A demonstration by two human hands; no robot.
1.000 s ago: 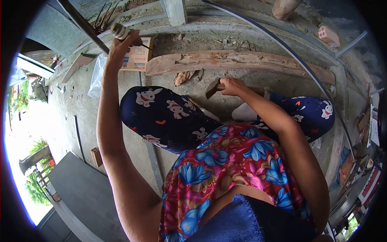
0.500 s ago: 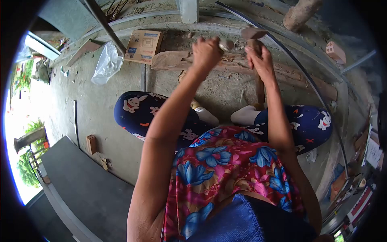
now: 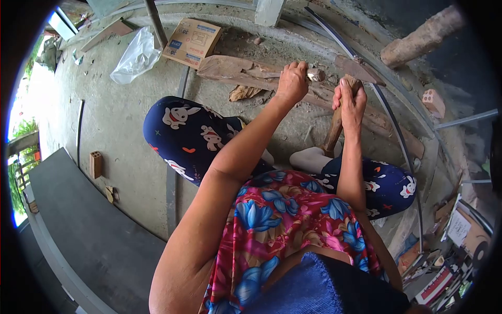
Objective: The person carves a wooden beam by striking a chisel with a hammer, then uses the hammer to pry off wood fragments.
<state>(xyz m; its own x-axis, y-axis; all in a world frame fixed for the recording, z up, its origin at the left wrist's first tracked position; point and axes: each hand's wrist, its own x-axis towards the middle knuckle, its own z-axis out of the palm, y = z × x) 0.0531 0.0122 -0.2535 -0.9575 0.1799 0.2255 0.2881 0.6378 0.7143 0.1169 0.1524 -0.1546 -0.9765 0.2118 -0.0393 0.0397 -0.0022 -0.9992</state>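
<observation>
Hatchet (image 3: 362, 71) — clamped in the right hand's (image 3: 351, 104) grip near its head — is above the timber (image 3: 230, 70) on the floor (image 3: 120, 136). Left hand (image 3: 291, 83) has moved in near it, grip closed on a pale-ended tool (image 3: 316, 75) — bringing both implements close together.

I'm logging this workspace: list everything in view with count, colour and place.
Split log: one, brown, ahead.
Cardboard box: one, tan, at log's left end.
Plastic bag: one, clear, left of box.
Hollow bricks: two, reddish, left and right.
Round log: one, brown, upper right.
Post: one, grey, top centre.
Panel: one, dark grey, lower left.
Curved strip: one, dark, right.
Clutter: uncounted, mixed, far right.
Wood-handled tool: one, brown, right hand.
Round-ended tool: one, pale, left hand.
Clothes: several, red, blue, navy, on body.
Hands: two, bare, ahead.
</observation>
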